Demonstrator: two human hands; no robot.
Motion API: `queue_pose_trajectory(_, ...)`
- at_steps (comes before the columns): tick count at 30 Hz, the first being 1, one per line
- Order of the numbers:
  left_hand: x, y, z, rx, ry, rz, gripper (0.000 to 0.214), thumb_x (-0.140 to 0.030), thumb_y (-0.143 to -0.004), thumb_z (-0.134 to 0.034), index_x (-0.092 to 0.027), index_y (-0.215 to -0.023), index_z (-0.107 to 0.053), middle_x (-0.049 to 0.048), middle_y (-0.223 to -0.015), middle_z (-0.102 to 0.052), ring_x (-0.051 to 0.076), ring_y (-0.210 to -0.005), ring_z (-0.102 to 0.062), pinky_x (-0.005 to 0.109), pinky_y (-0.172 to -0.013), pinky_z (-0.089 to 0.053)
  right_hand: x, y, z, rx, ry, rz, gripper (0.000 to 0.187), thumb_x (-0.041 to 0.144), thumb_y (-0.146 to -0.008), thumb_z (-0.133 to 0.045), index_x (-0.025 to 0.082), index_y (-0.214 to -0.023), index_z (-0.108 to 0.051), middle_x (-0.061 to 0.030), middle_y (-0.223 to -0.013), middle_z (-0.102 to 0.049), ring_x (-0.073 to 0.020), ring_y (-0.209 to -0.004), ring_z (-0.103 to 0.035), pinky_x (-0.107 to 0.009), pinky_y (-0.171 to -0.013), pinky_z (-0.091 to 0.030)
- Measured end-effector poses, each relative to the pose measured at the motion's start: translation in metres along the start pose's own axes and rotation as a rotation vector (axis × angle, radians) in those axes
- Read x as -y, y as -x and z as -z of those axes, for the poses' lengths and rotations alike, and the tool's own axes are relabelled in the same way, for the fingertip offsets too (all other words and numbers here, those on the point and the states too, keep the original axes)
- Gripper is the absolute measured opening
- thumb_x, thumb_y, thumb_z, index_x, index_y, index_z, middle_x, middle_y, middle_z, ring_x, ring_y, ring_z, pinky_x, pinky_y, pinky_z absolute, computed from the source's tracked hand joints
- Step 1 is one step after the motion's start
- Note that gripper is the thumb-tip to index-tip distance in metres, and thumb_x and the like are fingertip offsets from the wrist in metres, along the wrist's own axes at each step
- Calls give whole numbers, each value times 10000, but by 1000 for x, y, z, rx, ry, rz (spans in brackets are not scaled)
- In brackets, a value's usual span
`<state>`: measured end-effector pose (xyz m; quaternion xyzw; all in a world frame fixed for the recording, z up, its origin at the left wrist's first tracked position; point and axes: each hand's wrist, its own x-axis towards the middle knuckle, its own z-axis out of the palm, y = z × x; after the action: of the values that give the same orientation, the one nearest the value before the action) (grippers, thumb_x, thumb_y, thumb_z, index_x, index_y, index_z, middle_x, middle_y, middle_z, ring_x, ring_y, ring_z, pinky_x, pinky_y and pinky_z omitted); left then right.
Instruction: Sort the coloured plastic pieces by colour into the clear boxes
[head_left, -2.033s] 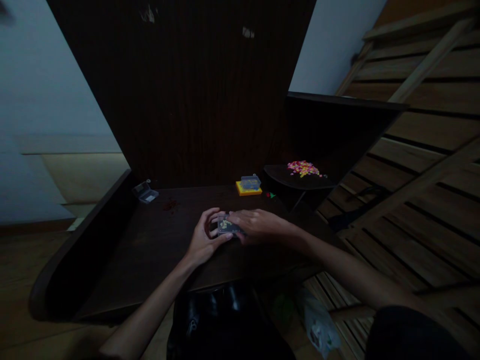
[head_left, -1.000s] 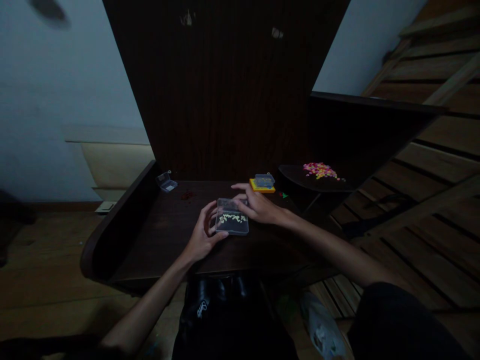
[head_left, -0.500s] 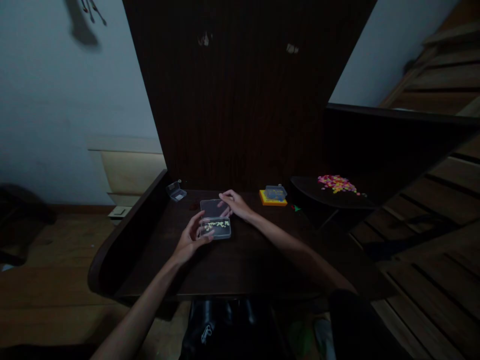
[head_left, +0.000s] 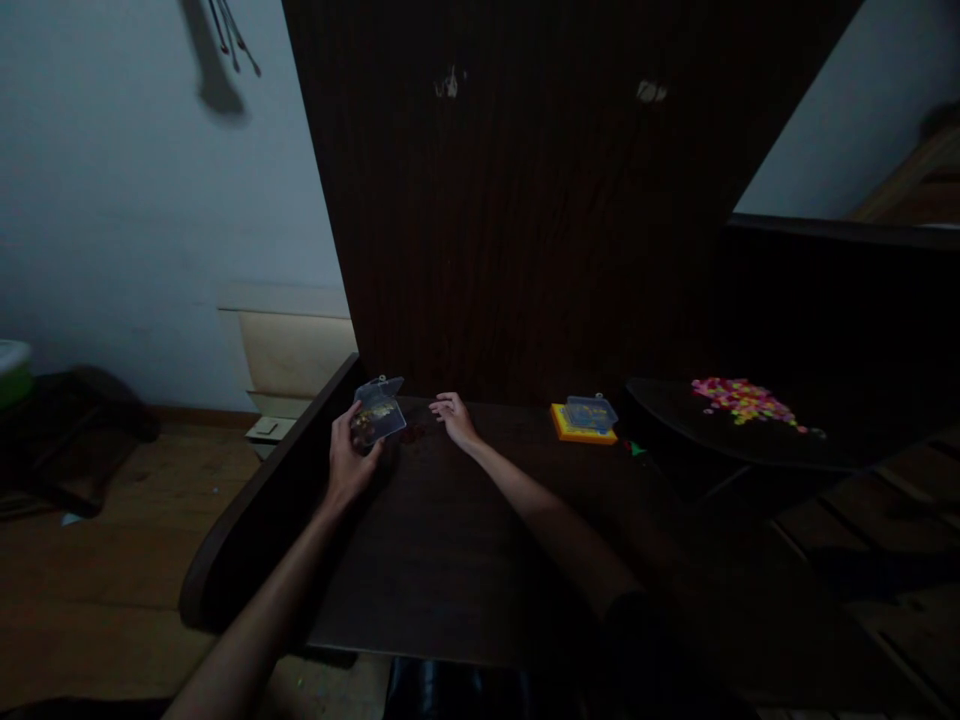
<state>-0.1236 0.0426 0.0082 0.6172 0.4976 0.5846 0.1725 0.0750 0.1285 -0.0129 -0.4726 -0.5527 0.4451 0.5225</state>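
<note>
At the left end of the dark desk [head_left: 442, 560], my left hand [head_left: 351, 460] grips a clear plastic box [head_left: 388, 424] between thumb and fingers. Small pale-yellow pieces show inside it, gathered toward its upper side. Another small clear box, with its lid raised [head_left: 391, 384], stands right behind and is partly covered by the held box. Whether the two boxes touch I cannot tell. My right hand [head_left: 454, 420] is to the right of them, over the desk, with its fingers loosely apart and nothing in them.
Toward the right, a clear box [head_left: 592, 411] lies on a yellow box [head_left: 581, 432], beside a small green item [head_left: 634, 448]. A heap of pink, yellow and orange pieces [head_left: 742, 400] lies on a raised dark shelf [head_left: 667, 405]. The desk's raised side edge [head_left: 277, 495] bounds the left.
My left hand has carried the clear box from the desk's middle to the left, up to the other small box. My right hand has let go of its lid. The view has shifted.
</note>
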Motion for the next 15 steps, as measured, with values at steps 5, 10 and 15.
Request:
queue_pose_trajectory(5, 14, -8, 2, 12, -241, -189, 582, -199, -788, -634, -177, -1337, -444, 141, -1265, -454, 274, -1162, -532, 490, -1029, -453, -14, -13, -36, 47, -10, 16, 99, 308, -930, -427, 232, -927, -491, -38, -962, -701, -174, -1036, -613, -374, -986, -418)
queue_pose_trajectory(10, 26, -9, 5, 12, -290, -220, 572, -207, -814, -610, -188, -1357, -430, 139, -1293, -433, 278, -1216, -496, 473, -1049, -437, -21, -14, -54, 128, -48, 15, 247, 428, -975, -336, 244, -946, -498, -36, -923, -715, -173, -977, -655, -367, -931, -472)
queue_pose_trajectory(15, 37, -10, 7, 62, -341, -239, 529, -206, -850, -554, -194, -1365, -435, 144, -1301, -427, 280, -1234, -490, 482, -1051, -435, -24, -8, -62, 152, -65, 6, 399, 541, -968, -263, 221, -945, -499, -64, -845, -716, -174, -869, -689, -332, -823, -527)
